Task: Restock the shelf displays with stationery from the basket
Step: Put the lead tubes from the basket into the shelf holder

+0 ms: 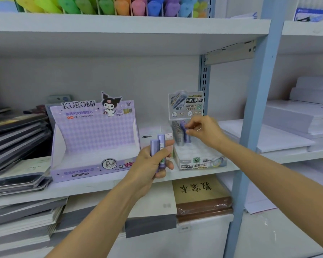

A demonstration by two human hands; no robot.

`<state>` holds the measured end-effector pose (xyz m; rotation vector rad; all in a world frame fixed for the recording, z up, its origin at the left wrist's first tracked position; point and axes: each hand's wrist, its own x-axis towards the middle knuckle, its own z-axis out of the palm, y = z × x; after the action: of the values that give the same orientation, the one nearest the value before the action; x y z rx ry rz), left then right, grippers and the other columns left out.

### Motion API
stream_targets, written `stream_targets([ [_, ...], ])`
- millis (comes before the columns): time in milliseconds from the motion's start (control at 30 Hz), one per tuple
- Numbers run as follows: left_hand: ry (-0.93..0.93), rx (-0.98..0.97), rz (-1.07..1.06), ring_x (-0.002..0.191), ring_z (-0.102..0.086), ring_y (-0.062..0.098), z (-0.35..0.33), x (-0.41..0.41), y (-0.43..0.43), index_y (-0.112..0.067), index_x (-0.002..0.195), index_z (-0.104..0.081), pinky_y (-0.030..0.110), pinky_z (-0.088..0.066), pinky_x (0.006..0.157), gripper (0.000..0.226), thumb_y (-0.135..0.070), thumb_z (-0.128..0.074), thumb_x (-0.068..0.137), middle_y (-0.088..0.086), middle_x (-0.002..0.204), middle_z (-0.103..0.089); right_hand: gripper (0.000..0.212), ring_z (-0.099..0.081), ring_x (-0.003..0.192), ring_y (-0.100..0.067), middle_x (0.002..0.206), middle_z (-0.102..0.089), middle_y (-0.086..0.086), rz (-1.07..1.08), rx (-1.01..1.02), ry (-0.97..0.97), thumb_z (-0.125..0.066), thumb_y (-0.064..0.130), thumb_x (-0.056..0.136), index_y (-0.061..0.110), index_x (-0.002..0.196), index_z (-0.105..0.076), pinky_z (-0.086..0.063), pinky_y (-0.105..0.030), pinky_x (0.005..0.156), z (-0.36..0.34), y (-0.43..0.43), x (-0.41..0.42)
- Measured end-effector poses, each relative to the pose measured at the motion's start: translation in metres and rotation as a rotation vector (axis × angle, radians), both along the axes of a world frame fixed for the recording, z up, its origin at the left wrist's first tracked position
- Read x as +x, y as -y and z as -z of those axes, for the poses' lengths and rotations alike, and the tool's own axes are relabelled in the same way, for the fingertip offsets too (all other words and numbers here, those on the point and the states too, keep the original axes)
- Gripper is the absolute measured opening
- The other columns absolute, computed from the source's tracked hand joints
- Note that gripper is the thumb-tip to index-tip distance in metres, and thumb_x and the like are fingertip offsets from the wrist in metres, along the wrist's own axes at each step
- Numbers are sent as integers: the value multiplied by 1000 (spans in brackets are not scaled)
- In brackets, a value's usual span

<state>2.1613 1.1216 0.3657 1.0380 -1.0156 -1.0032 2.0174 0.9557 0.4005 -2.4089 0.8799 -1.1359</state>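
Observation:
My left hand (153,162) grips two purple lead tubes (158,149) upright in front of the middle shelf. My right hand (203,130) pinches another purple lead tube (185,132) that stands in the back row of a small clear display tray (199,161). A few grey and purple tubes stand beside it at the tray's back left. The tray's front slots hold nothing. A lilac Kuromi display box (93,138) stands to the left with no stock in it. The basket is out of view.
Dark notebooks (17,135) are stacked at the left of the shelf (101,185). A blue upright post (254,118) stands just right of the tray, with white paper reams (296,123) beyond it. Notebooks lie on the shelf below, coloured markers on the one above.

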Motion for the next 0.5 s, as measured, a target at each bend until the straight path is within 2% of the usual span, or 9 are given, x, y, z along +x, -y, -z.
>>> stream_targets([
  [100,36,5,25,55,-57,12,3,1,-3,-11,115,-64,17,-29,36,22,-15,-58,95,0,70,-61,13,-53,74,-11,84,-57,5,65,-95,-37,-72,14,84,13,97,-72,-46,-26,74,0,-4,-3],
  [167,78,9,40,56,-59,12,4,0,-5,-11,114,-64,16,-31,37,21,-17,-57,96,2,72,-66,15,-53,77,-11,93,-59,1,41,-79,39,-70,21,87,18,102,-72,-42,-23,75,-5,-13,-8],
  [233,123,10,49,57,-60,12,3,-4,-6,-12,115,-64,16,-32,37,22,-20,-58,96,3,77,-70,18,-59,83,-7,100,-65,3,-185,97,147,-67,25,90,23,107,-70,-46,-22,76,-11,-29,-12],
  [333,152,10,64,58,-62,14,-1,-11,-7,-12,114,-61,16,-32,38,23,-23,-59,95,8,85,-74,29,-64,105,-10,117,-68,2,-582,346,73,-63,20,92,23,121,-65,-52,-22,84,-14,-53,-16],
  [400,175,9,79,60,-63,15,-3,-16,-9,-13,111,-59,17,-32,38,21,-26,-60,94,11,90,-74,29,-65,108,-15,117,-69,-2,-647,363,6,-64,12,91,19,119,-66,-50,-20,87,-14,-61,-17],
  [500,184,3,74,60,-63,14,-6,-21,-13,-14,111,-57,16,-31,38,22,-27,-60,94,12,94,-75,24,-67,102,-17,107,-71,-8,-596,370,35,-67,11,88,15,112,-70,-51,-20,86,-16,-65,-20],
])
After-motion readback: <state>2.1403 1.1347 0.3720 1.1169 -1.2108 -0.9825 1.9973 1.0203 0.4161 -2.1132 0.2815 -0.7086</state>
